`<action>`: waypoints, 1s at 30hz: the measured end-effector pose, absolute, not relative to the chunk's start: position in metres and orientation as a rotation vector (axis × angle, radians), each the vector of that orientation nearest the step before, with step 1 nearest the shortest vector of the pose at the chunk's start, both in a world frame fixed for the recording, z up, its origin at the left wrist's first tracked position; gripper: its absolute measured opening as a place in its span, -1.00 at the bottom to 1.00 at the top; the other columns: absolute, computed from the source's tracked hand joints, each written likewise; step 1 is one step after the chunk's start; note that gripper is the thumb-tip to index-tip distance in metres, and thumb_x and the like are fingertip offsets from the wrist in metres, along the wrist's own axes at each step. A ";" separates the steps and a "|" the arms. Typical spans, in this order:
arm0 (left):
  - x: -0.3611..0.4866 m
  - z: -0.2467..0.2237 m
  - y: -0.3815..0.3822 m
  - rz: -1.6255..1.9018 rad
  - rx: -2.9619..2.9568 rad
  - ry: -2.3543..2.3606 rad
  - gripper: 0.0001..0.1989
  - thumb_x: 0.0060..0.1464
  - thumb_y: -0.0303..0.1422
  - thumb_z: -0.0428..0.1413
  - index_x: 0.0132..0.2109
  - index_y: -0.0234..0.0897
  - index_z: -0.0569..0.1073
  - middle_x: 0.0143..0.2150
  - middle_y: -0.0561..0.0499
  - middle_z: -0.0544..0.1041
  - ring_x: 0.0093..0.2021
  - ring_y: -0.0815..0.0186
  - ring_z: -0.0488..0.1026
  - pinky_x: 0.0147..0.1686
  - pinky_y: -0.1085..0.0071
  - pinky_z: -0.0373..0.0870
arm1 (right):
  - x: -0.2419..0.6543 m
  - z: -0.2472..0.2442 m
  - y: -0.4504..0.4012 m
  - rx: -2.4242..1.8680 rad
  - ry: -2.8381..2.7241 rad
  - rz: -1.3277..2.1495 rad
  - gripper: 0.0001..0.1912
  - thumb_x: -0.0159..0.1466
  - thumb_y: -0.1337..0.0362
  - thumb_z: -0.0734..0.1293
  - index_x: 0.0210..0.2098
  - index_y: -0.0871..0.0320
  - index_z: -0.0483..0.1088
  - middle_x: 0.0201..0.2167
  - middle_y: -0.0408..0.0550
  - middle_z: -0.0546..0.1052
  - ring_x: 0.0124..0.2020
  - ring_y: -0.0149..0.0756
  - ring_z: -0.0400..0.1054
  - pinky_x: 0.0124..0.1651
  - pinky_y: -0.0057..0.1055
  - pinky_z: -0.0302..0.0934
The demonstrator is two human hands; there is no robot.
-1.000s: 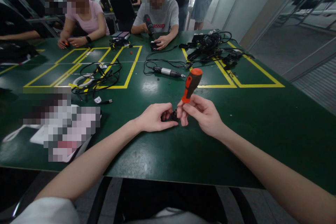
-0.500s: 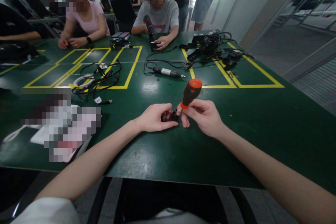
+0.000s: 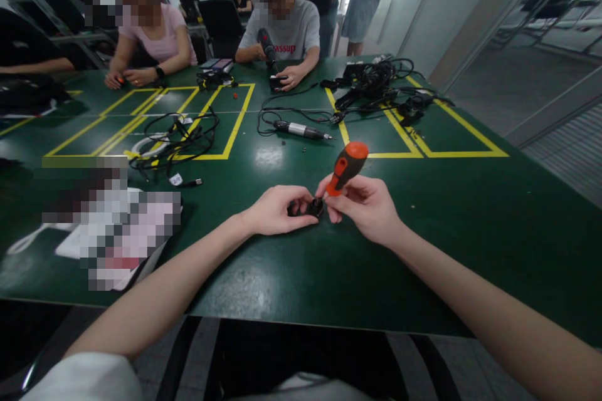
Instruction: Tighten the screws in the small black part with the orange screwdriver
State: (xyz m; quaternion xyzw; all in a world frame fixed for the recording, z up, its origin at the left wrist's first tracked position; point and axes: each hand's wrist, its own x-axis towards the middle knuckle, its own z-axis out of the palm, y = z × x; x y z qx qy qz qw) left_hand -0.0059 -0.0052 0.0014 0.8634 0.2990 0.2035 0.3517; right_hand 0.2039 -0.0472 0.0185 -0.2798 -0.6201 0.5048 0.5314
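Between the fingers of my right hand (image 3: 369,203) is the lower end of a screwdriver (image 3: 348,166) with an orange and dark grey handle. Its handle leans up and to the right, and the tip end points down at a small black part (image 3: 314,207) on the table. My left hand (image 3: 279,210) is closed around that part, thumb along the near side and fingers on the far side. Fingers hide much of the part, so its exact kind cannot be made out. Whether the screwdriver's tip touches it is also unclear.
On the green table (image 3: 263,276) lie an electric screwdriver pen (image 3: 303,130), a loose cable bundle (image 3: 174,138) and a tangle of black cables (image 3: 376,78). A blurred-out pouch (image 3: 141,232) is at left. Opposite, a person (image 3: 286,31) works with a power tool (image 3: 266,46).
The screwdriver's handle has tilted a little further right, and its lower end has shifted slightly. My left hand stays in place on the black part.
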 end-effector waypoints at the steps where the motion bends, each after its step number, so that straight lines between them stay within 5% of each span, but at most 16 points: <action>1: -0.006 0.002 -0.005 0.520 2.229 0.761 -0.74 0.17 -0.18 0.26 -0.17 -0.31 0.52 -0.40 0.11 0.45 -0.43 0.44 0.33 -0.38 0.50 0.25 | 0.204 0.019 -0.047 -0.662 -1.485 1.211 -0.70 0.23 0.09 0.58 -0.40 0.16 0.52 -0.53 -0.18 0.53 -0.64 -0.47 0.40 -0.57 -0.50 0.35; 6: -0.005 0.003 -0.005 0.492 2.225 0.686 -0.77 0.24 -0.22 0.22 -0.17 -0.33 0.56 -0.36 0.08 0.47 -0.42 0.45 0.32 -0.35 0.50 0.26 | 0.205 0.018 -0.048 -0.617 -1.551 1.308 -0.63 0.38 0.00 0.44 -0.39 0.17 0.51 -0.53 -0.13 0.56 -0.60 -0.43 0.46 -0.52 -0.49 0.39; 10: -0.005 0.002 -0.004 0.467 2.243 0.652 -0.76 0.27 -0.21 0.20 -0.14 -0.32 0.58 -0.34 0.06 0.50 -0.39 0.43 0.34 -0.32 0.50 0.27 | 0.206 0.014 -0.050 -0.566 -1.495 1.327 -0.70 0.29 0.06 0.53 -0.25 0.14 0.48 -0.47 -0.15 0.59 -0.59 -0.45 0.44 -0.52 -0.51 0.38; 18: -0.006 -0.001 -0.003 0.449 2.254 0.663 -0.74 0.28 -0.20 0.19 -0.08 -0.32 0.56 -0.35 0.06 0.49 -0.38 0.40 0.34 -0.31 0.48 0.27 | 0.210 0.018 -0.047 -0.674 -1.591 1.052 -0.79 0.23 0.18 0.58 -0.40 0.15 0.58 -0.32 -0.06 0.59 -0.55 -0.47 0.34 -0.56 -0.47 0.27; 25: -0.006 0.000 -0.002 0.440 2.301 0.632 -0.73 0.30 -0.19 0.17 -0.26 -0.31 0.49 -0.31 0.02 0.47 -0.31 0.35 0.37 -0.26 0.44 0.31 | 0.209 0.022 -0.048 -0.706 -1.769 0.838 -0.66 0.45 0.03 0.35 -0.34 0.09 0.56 -0.28 -0.02 0.56 -0.26 -0.24 0.46 -0.17 -0.27 0.39; 30: -0.007 0.000 -0.002 0.412 2.346 0.616 -0.75 0.35 -0.19 0.12 -0.13 -0.29 0.54 -0.19 -0.03 0.48 -0.17 0.27 0.42 -0.09 0.37 0.39 | 0.211 0.019 -0.046 -0.704 -1.835 0.807 -0.61 0.51 0.01 0.24 -0.32 0.08 0.50 -0.27 -0.02 0.51 -0.22 -0.21 0.40 -0.08 -0.23 0.34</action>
